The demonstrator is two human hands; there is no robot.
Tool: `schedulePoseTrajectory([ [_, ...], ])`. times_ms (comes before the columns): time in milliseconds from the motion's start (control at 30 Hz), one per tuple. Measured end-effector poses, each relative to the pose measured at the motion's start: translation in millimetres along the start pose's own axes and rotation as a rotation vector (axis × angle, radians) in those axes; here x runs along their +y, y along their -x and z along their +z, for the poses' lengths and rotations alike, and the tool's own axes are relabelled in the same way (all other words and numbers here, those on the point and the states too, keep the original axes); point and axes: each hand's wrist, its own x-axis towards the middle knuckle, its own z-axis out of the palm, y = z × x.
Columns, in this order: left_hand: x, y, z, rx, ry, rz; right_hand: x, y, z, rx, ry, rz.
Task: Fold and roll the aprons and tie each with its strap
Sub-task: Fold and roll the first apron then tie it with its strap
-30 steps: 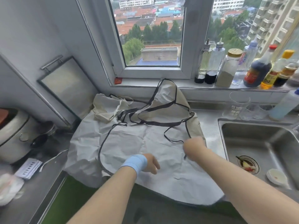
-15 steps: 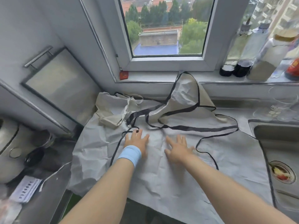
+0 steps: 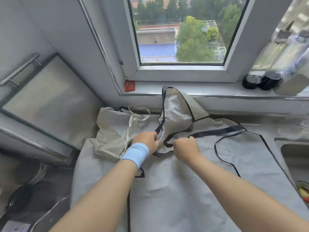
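Apron (image 3: 192, 190), pale grey with black edging: spread flat across the steel counter (image 3: 267, 121) below the window, its lower part hanging over the near edge; bib end crumpled and propped up against the window sill (image 3: 217, 91). A wide black strap (image 3: 217, 132) lies across its upper part, and a thin black tie (image 3: 222, 158) loops over the right half. A second, beige apron (image 3: 113, 131) lies bunched just beyond and left of it, touching it.

Left hand (image 3: 146, 141), a light blue wristband (image 3: 136, 154) on its wrist: forearm reaching forward, fingers curled closed on the black-edged fabric at the foot of the bib.

Right hand (image 3: 185, 148): forearm reaching in from the lower right, fist clenched around black strap where it loops beside the bib. The two hands sit near each other, not touching.

Sink (image 3: 291, 158), right edge of view: steel basin, partly covered by the apron's edge; its drain strainer (image 3: 303, 191) holds red and yellow scraps.

Bottles (image 3: 260, 81) on the sill, far right: two dark-based ones side by side, blurred; contents cannot be told.

Steel tray with a bar handle (image 3: 43, 99) leans on the left wall.
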Motion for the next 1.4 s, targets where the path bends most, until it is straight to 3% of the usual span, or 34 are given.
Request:
schedulePoseTrajectory([
  [67,-3.0,-15.2,-3.0,0.271,0.155,0.046,-2.1,-12.4,-11.2,0.195,-0.051,-0.032],
  [100,-4.4,-23.3,-1.5,0.298,0.181,0.049,-1.9,-20.1,-15.2,0.235,-0.077,-0.06],
  [200,-8.4,-39.2,7.7,0.084,0.299,-0.097,-7.7,-49.0,-34.4,0.246,-0.035,-0.215],
  [267,-12.7,-48.0,13.6,-0.101,0.42,-0.152,-15.9,-71.4,-50.6,0.156,0.127,-0.335],
  [400,-24.2,-47.0,9.0,-0.332,0.188,-0.046,-37.1,-110.8,-60.8,-0.172,0.447,-0.383],
  [500,-37.2,-47.3,7.7,-0.435,0.123,-0.04,-43.2,-119.6,-72.1,-0.255,0.499,-0.331],
  [567,-47.5,-49.9,5.3,-0.357,0.232,-0.054,-41.0,-122.8,-76.5,-0.144,0.36,-0.264],
  [700,-67.1,-57.2,-9.3,0.077,0.254,-0.12,-33.9,-126.3,-74.8,0.095,-0.085,-0.079],
  [833,-86.3,-58.6,-12.2,0.214,0.119,-0.257,-37.2,-93.5,-59.4,0.394,-0.121,-0.234],
  [967,-92.6,-49.6,4.1,0.498,-0.011,-0.145,-39.8,-48.1,-18.3,0.222,-0.08,-0.419],
  [1033,-89.3,-40.2,11.9,0.691,-0.045,0.035,-35.9,-33.6,4.7,0.055,-0.051,-0.462],
  [1067,-85.4,-34.4,17.7,0.677,-0.04,0.149,-33.7,-29.2,14.1,-0.032,-0.04,-0.435],
  [1100,-80.8,-27.0,25.3,0.555,-0.006,0.249,-32.1,-25.3,22.1,-0.115,-0.02,-0.381],
  [1167,-72.8,-15.4,48.1,0.137,0.015,0.301,-27.3,-21.5,33.8,-0.235,0.024,-0.243],
  [1233,-72.6,-6.0,71.0,-0.136,-0.148,0.277,-19.8,-20.4,40.4,-0.294,0.125,-0.175],
  [1300,-75.8,-2.0,88.6,-0.197,-0.273,0.259,-8.1,-22.8,37.2,-0.343,0.259,-0.087],
  [1400,-78.3,3.2,91.7,-0.115,-0.25,0.21,11.0,-23.3,22.1,-0.415,0.413,0.134],
])
